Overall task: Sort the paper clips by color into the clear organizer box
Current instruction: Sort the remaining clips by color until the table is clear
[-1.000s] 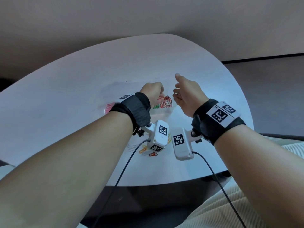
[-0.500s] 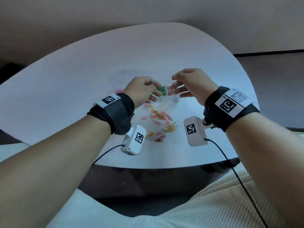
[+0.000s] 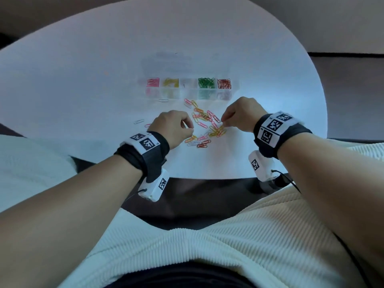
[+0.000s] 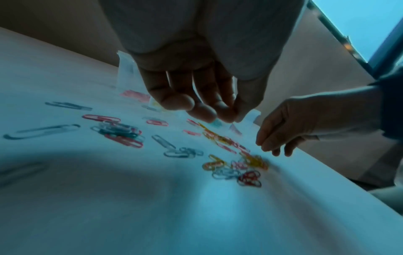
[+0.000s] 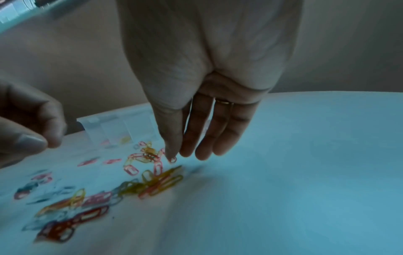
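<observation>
The clear organizer box lies across the white table, with pink, yellow, white, green and red clips in separate compartments. Just in front of it lies a loose pile of mixed paper clips. My left hand hovers over the pile's left side. Its fingers are loosely curled, and I see nothing between them. My right hand reaches down at the pile's right side with fingers nearly straight. Its thumb tip touches a pink clip beside a yellow cluster.
Single white clips lie apart to the left of the pile. The table's near edge is close behind both wrists, with my lap below it. Bare tabletop stretches to the right of the box.
Both hands have drawn back from the green and red compartments of the box to the loose pile. The camera has tilted down, so the whole box now shows.
</observation>
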Demonstrator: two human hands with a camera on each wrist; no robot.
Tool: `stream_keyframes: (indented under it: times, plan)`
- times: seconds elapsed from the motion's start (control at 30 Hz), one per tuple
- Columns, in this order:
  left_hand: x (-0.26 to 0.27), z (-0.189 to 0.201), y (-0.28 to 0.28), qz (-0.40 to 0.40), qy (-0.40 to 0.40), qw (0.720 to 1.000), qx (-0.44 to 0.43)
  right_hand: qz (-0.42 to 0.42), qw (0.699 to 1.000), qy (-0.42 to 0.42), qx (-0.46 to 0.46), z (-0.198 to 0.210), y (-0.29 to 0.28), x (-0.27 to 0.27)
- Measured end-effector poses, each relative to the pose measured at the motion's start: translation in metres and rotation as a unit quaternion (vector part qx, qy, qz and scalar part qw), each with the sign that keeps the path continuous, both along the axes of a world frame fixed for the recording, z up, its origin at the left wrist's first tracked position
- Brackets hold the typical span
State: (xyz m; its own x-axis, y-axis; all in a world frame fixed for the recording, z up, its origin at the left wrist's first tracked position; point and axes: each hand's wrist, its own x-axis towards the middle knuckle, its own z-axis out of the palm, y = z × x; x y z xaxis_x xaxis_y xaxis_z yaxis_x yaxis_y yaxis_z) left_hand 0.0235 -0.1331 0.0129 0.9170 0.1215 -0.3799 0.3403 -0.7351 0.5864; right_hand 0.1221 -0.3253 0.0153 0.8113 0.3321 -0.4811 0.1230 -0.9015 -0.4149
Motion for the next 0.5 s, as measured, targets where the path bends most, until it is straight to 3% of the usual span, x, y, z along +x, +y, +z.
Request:
stream_keyframes:
  times: [0.23,0.5]
  plan:
    - [0.004,-0.009,-0.026,-0.060,0.009,0.996,0.061,0.054,0.998,-0.005,-0.030,-0.012,0.001,-0.001]
    - [0.026,-0.020,-0.057,-0.153,0.016,0.981,0.117,0.045,0.998,0.000,-0.043,-0.015,0.003,0.000]
